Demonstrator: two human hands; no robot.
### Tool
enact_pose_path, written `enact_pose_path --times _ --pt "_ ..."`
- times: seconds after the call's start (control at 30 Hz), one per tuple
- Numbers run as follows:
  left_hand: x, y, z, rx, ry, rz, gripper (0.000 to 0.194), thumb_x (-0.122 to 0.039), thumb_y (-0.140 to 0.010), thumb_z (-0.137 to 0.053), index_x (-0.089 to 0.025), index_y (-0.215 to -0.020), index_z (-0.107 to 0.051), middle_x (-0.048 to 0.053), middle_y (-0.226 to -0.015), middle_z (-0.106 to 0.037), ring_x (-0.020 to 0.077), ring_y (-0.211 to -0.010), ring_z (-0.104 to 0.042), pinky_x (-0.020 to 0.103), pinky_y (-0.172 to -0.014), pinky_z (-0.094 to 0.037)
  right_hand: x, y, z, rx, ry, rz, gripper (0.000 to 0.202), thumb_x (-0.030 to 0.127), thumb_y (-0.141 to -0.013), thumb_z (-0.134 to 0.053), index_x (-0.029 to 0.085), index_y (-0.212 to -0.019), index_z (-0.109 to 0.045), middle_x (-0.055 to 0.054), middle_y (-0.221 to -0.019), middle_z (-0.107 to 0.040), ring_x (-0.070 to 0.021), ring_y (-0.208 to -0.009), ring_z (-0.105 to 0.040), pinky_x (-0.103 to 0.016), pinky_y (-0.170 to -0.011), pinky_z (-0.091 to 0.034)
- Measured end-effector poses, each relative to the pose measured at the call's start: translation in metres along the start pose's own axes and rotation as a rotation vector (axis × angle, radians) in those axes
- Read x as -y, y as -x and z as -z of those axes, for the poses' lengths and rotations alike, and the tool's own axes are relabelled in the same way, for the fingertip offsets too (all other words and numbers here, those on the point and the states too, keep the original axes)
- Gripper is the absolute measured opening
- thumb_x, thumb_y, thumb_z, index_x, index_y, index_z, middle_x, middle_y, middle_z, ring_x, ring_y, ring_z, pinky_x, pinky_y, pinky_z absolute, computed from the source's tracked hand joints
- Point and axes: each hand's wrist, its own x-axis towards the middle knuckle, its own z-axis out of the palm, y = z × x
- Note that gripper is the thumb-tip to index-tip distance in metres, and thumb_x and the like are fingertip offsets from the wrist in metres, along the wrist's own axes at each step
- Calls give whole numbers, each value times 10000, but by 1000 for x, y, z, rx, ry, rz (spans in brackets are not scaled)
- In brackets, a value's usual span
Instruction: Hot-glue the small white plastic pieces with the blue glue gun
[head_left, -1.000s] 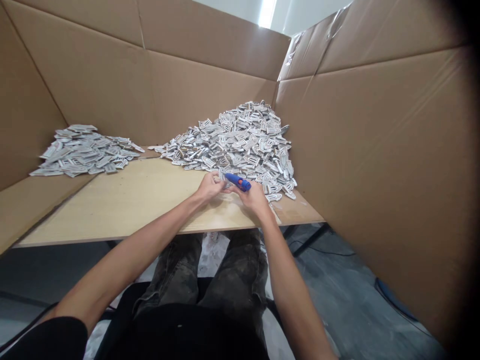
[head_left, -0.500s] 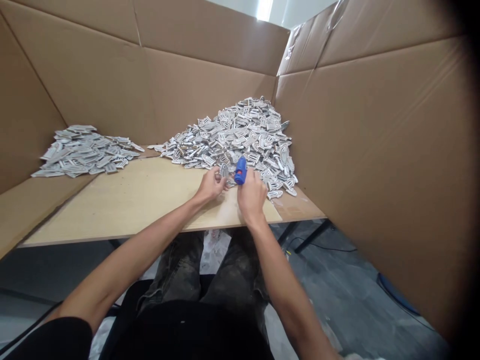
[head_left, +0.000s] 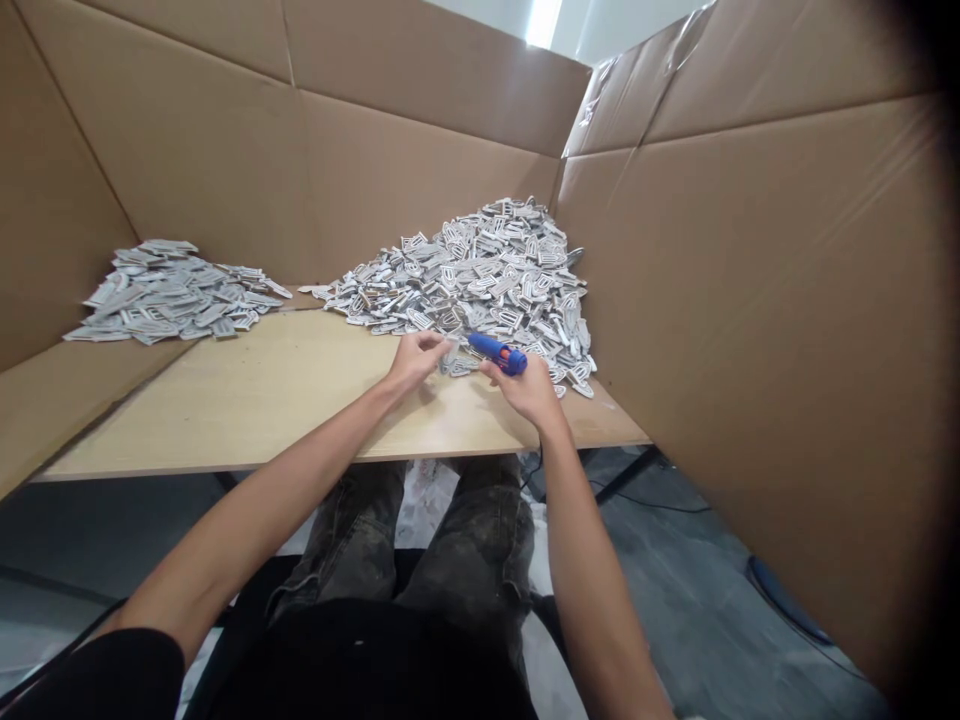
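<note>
Thumb and fingers of my left hand [head_left: 414,362] pinch a small grey-white slotted piece [head_left: 452,354], held just above the board. My right hand [head_left: 534,388] is closed round a blue handheld tool [head_left: 495,351] with a red part near its rear end. The tool lies slanted, its front end pointing left toward the piece; whether they touch I cannot tell. Right behind both hands rises a large pile of similar flat, pointed slotted pieces [head_left: 487,265]. Some loose ones lie close to my fingers.
A smaller pile of pieces [head_left: 176,295] lies at the far left. Tall cardboard walls [head_left: 427,130] enclose the back and sides. The pale wooden board [head_left: 247,385] ends at a front edge above my legs. A dark cable [head_left: 660,503] runs below at right.
My right hand has moved right and turned, swinging the blue tool from nearly upright to slanting leftward. My left hand has shifted slightly left, still pinching a piece. The view has shifted slightly.
</note>
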Motion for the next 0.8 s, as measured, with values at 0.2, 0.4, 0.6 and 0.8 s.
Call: enact_pose_path --times 0.2,0.4,0.6,0.8 --pt "-5 3 -1 65 46 8 190 -324 -743 -753 -156 -674 -699 26 -650 -660 126 -549 -567 260 -543 -467 0 0 -6 68 -37 -38 445 609 -851 -739 196 -704 -663 -37 -643 -679 -195 -650 -616 -289 -619 -428" --pt "-10 5 -2 60 62 22 155 -287 -716 -732 -152 -651 -692 14 -631 -647 128 -541 -568 262 -535 -475 -4 1 -9 78 -76 -42 457 637 -834 -719 198 -717 -671 -40 -640 -684 -195 -637 -617 -291 -616 -432" --pt "-11 6 -2 62 47 17 163 -290 -733 -731 -152 -654 -694 19 -642 -655 126 -549 -562 263 -547 -475 -4 2 -12 54 -78 -35 488 667 -830 -717 218 -669 -611 -5 -586 -597 -167 -601 -519 -290 -598 -401" --pt "-8 5 0 59 22 -15 180 -315 -737 -737 -156 -663 -696 26 -643 -663 128 -546 -563 258 -546 -466 -2 2 -14 20 -34 -12 470 642 -824 -737 213 -677 -615 23 -598 -522 -148 -615 -428 -278 -600 -370"
